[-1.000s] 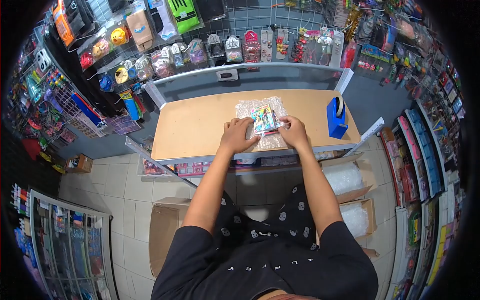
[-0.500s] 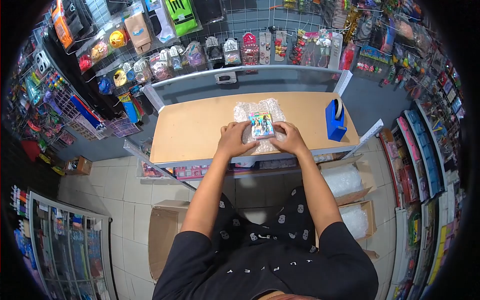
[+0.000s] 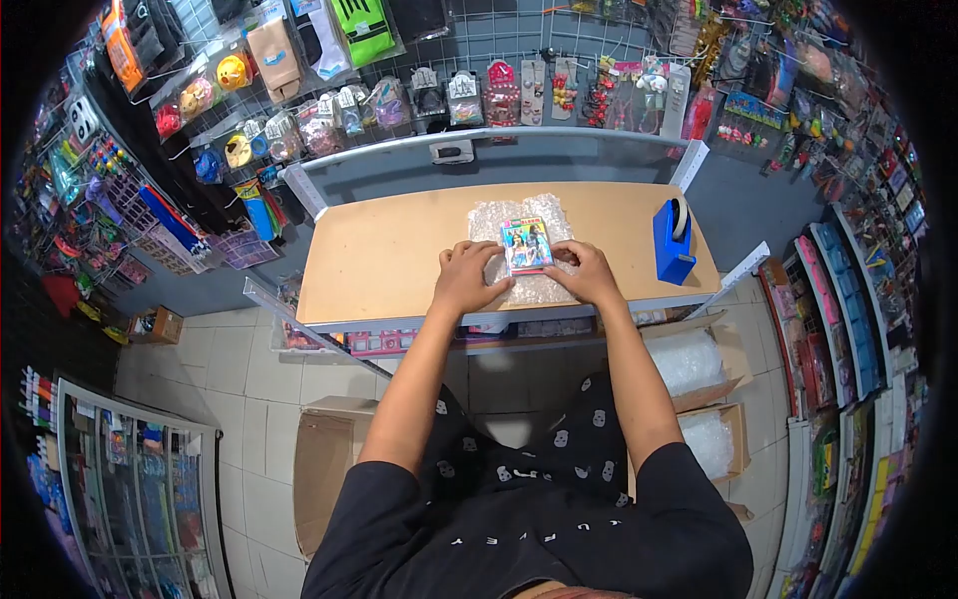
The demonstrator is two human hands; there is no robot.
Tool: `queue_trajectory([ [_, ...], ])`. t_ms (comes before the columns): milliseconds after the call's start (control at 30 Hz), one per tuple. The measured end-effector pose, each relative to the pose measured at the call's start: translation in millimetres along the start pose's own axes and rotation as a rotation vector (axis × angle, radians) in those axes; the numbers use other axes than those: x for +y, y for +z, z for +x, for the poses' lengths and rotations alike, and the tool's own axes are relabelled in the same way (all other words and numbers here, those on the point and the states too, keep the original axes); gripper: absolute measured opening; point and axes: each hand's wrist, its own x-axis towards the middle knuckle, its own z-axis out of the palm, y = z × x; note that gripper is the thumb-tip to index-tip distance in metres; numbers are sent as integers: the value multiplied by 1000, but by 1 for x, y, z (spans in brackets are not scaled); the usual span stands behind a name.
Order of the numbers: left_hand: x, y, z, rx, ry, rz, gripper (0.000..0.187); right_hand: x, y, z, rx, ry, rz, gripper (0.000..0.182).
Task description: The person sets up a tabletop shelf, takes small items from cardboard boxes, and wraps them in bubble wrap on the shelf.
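Note:
A small, flat pack with a colourful picture cover (image 3: 526, 247) lies on a sheet of clear bubble wrap (image 3: 541, 291) on the wooden tabletop (image 3: 389, 245). My left hand (image 3: 467, 278) curves round the pack's left side, fingertips at its edge and thumb near its lower corner. On the opposite side, my right hand (image 3: 587, 273) holds the right edge between bent fingers and thumb. The bubble wrap spreads flat beneath and beyond the pack, partly covered by both hands.
A blue tape dispenser (image 3: 675, 240) stands at the table's right end. Cardboard boxes with bubble wrap (image 3: 687, 361) sit on the floor at right, and an open carton (image 3: 324, 469) at left. Packaged goods hang on the wire grid (image 3: 499, 40) behind.
The pack has turned very slightly between my hands, which stay at its two sides. The whole view has shifted a little.

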Motion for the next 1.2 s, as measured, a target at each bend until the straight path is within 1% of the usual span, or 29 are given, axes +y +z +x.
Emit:
queue_trajectory([
  [67,-3,3,0,16,-1,4,63,-2,-1,-2,3,-43,-43,45],
  [200,-2,2,0,6,-14,-5,63,-5,-2,-3,-8,-53,-84,42],
  [367,0,0,0,29,-3,-24,69,-7,-5,-4,-5,-141,-170,38],
  [400,2,-1,0,39,2,-41,71,-5,-5,-4,63,-160,-176,36],
  [467,4,-3,1,-17,0,0,75,-1,-1,-3,198,-199,-189,33],
  [500,3,-3,1,-45,-2,21,77,4,1,-2,267,-93,-222,31],
  [567,2,-4,2,-33,2,-18,79,13,6,1,402,116,-287,28],
  [600,2,-5,2,-26,3,-36,81,10,6,0,413,88,-357,26],
  [700,7,-6,7,61,-67,-63,84,1,3,1,304,158,-442,28],
  [800,11,2,12,102,-53,-97,85,9,1,5,259,167,-347,31],
  [900,10,9,6,47,4,-44,82,4,0,2,291,208,-221,36],
  [933,10,11,8,78,2,-73,79,2,-2,2,279,205,-190,37],
  [1000,10,12,7,64,2,-51,77,-1,-3,1,248,201,-128,39],
  [1067,11,9,8,61,7,-34,74,24,9,14,263,233,60,38],
  [1200,12,9,6,71,17,-20,68,13,18,29,261,258,385,37],
])
